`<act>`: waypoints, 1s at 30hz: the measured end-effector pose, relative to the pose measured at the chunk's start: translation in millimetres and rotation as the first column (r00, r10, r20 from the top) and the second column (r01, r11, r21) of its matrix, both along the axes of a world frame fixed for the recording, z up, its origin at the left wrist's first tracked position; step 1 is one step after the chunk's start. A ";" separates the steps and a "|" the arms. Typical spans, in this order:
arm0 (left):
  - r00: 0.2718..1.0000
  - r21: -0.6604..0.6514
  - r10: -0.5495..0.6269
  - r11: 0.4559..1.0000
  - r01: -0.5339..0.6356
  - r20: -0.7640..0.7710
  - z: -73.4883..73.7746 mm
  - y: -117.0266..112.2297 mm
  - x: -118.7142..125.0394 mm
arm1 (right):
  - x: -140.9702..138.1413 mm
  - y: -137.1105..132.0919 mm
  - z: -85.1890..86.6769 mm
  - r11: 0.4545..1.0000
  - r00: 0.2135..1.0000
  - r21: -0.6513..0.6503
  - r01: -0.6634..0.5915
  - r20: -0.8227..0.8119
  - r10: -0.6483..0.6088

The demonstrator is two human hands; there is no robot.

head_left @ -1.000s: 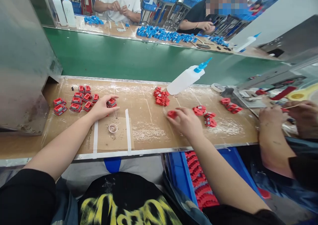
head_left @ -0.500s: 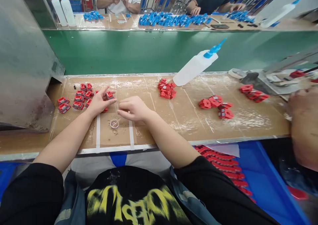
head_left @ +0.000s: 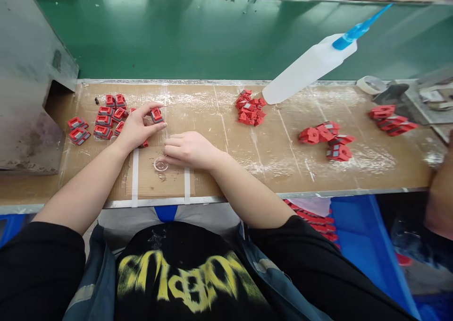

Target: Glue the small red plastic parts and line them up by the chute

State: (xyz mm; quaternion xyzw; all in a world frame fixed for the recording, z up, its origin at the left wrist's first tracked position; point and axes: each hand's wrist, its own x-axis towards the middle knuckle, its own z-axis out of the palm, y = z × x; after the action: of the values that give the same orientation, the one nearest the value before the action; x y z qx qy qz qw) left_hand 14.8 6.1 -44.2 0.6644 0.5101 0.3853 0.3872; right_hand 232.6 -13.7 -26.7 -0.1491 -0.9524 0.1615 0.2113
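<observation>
My left hand (head_left: 136, 125) holds a small red and grey plastic part (head_left: 156, 115) between thumb and fingers, its recessed red face turned up. To the right, my right hand (head_left: 191, 149) has its fingers curled and pressed together; whatever they pinch is hidden. Its fingertips are at the right rim of a small round clear dish (head_left: 161, 164), which rests on a cardboard sheet (head_left: 157, 189) taped down with white strips. Beyond my left hand lie several similar red and grey parts (head_left: 104, 120), grouped on the table, partly covered by the hand.
A white squeeze bottle (head_left: 304, 73) with a blue nozzle leans behind a red pile (head_left: 250, 108). More red parts (head_left: 325, 137) lie rightward, near a tape roll (head_left: 371, 85). A metal housing (head_left: 33, 89) bounds the left. Another person's arm (head_left: 442, 193) is at far right.
The view has tipped downward, so the people opposite are out of sight. My right hand has come down to the dish's rim. My left hand still holds the red and grey part.
</observation>
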 end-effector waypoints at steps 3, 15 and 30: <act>0.999 0.003 0.003 1.000 -0.003 0.039 -4.2 1.8 -0.2 | 2.9 -1.4 2.7 1.000 1.000 -0.019 0.016 -0.014 -0.016; 0.997 -0.053 -0.021 0.998 0.025 0.071 4.4 1.1 -0.8 | 1.8 9.9 -11.3 0.836 0.747 -0.535 0.119 -0.506 -0.431; 0.979 -0.102 -0.075 0.990 0.096 0.191 0.6 3.0 2.2 | -9.1 34.4 -20.1 0.737 0.607 -0.561 0.377 -0.451 -0.654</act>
State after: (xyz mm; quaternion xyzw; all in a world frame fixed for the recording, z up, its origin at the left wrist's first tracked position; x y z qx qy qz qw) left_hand 17.0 9.1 -43.5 0.6242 0.4632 0.3998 0.4859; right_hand 223.5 20.6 -46.8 -0.4026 -0.6824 0.3271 0.5150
